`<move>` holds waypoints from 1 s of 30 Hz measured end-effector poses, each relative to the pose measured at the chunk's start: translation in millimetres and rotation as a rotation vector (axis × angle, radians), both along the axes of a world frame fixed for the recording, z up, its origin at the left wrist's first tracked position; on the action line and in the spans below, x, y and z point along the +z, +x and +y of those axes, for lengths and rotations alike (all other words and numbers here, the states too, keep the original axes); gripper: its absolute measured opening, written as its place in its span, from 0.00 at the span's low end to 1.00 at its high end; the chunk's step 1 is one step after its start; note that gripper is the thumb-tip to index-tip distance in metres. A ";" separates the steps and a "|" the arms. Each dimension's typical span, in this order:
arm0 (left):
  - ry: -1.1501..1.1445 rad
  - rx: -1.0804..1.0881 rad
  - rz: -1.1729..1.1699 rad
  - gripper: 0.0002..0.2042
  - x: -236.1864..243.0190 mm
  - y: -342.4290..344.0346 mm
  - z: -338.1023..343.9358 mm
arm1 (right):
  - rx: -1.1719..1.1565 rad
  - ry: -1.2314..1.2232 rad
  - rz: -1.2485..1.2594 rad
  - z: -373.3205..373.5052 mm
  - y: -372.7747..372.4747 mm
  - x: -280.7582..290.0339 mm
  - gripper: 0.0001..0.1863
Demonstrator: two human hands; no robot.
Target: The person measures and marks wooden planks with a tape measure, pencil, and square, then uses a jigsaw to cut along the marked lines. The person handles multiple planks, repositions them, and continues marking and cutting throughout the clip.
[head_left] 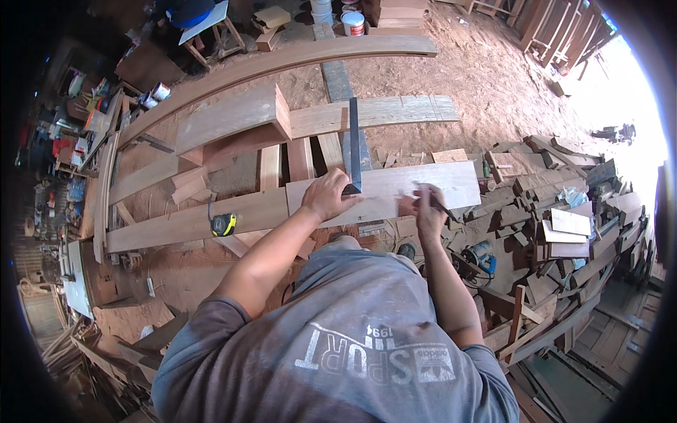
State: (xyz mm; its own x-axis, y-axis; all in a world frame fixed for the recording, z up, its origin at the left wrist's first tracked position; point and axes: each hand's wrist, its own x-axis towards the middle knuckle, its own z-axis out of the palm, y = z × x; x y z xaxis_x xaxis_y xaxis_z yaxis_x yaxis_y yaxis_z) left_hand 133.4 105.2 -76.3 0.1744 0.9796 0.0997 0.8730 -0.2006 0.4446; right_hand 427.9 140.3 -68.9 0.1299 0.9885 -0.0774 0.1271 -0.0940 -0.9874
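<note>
A pale plank (441,185) lies across in front of me, its right end reaching past my right hand. Against its near edge my left hand (326,198) is closed on the stock of a try square. The dark blade of the try square (355,144) points away from me, over the plank and beyond it. My right hand (428,215), slightly blurred, is over the right part of the plank, closed around a thin dark pencil (444,209). To the left, a yellow and black tape measure (223,224) sits on a longer board (261,211) beside the plank.
Farther off rest a boxlike wooden piece (229,120), a board (402,111) and a long curved-looking beam (296,53). Stacked offcuts (557,183) and a blue power tool (481,256) are at right. White buckets (352,23) stand at the back on the dusty floor.
</note>
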 end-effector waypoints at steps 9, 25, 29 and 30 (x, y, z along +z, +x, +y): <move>-0.097 -0.226 0.064 0.63 32.3 12.4 10.2 | -0.239 0.149 -0.198 -79.0 67.4 -57.2 0.20; 0.182 -0.420 -0.169 0.50 133.3 227.9 67.3 | 0.394 -0.091 0.150 -112.1 69.4 62.3 0.44; -0.047 -0.427 -0.376 0.47 161.9 340.8 98.1 | -0.330 0.213 0.435 -99.5 89.9 63.4 0.28; -0.098 -0.432 -0.441 0.46 159.9 362.7 105.2 | -0.448 0.182 0.379 -95.4 107.8 58.0 0.27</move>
